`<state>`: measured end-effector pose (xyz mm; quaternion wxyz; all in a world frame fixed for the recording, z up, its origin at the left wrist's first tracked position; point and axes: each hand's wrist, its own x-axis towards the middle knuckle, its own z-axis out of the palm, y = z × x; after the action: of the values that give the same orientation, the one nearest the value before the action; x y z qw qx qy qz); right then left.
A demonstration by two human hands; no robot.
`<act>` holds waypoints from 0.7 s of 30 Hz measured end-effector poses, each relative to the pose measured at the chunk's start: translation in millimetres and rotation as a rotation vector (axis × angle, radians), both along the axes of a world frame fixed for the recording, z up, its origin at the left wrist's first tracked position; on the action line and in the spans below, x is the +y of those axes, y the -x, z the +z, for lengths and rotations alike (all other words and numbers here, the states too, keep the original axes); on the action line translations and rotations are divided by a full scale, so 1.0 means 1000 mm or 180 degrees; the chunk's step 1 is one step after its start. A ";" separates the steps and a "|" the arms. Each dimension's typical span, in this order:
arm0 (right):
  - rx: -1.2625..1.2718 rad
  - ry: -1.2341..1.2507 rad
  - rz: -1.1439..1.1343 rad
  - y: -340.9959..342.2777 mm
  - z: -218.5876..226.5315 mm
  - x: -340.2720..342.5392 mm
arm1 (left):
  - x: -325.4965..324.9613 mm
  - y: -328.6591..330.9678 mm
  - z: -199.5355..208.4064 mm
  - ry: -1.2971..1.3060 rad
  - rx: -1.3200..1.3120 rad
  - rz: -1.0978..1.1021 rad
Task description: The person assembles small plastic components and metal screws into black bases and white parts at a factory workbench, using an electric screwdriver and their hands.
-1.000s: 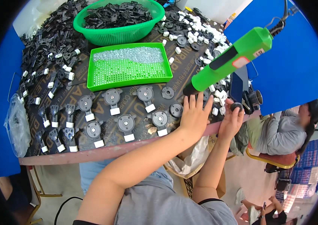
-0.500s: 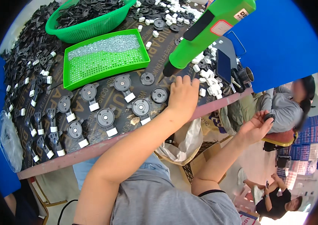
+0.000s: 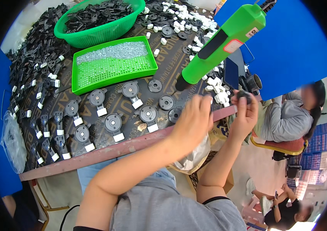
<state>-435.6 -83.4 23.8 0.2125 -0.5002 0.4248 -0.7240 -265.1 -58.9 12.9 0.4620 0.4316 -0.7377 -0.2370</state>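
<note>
My right hand (image 3: 244,115) is raised beyond the table's front edge, pinching a small dark round part (image 3: 243,96) between thumb and fingers. To its left my left hand (image 3: 194,121) hovers over the front edge, its fingers curled together; whatever is in them is hidden and blurred. Just left of that hand lie loose grey discs with a centre hole (image 3: 166,102), one partly covered by the hand. Farther left, several grey round discs fitted onto black brackets with white end caps (image 3: 113,122) lie in two rows. A green electric screwdriver (image 3: 209,54) stands tilted behind my left hand.
A green perforated tray (image 3: 113,75) holds silver screws. Behind it a green basket (image 3: 94,37) is full of black parts. Black brackets (image 3: 28,57) heap at the left, white caps (image 3: 218,90) at the right, near a phone (image 3: 231,73) and a metal cup (image 3: 253,82). Other people sit at right.
My right hand has come up and left with the dark round part, nearer the left hand. My left hand has drawn back from beside the screwdriver tip toward the front edge.
</note>
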 end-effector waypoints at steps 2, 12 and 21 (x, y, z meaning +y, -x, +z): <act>0.0915 -0.0546 0.0597 -0.007 -0.005 0.004 | 0.042 -0.011 -0.001 -0.0428 0.0356 -0.0629; 0.3351 -0.0974 0.1296 -0.050 -0.003 0.006 | 0.060 -0.059 0.021 -0.0031 -0.1360 0.0189; 0.3667 -0.1433 0.1803 -0.051 0.020 -0.011 | 0.001 -0.001 -0.010 -0.0663 -0.3257 0.1557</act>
<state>-385.0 -93.9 43.7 0.2326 -0.8415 0.4632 -0.1523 -264.6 -57.4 3.4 0.0429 0.6925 -0.7187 0.0443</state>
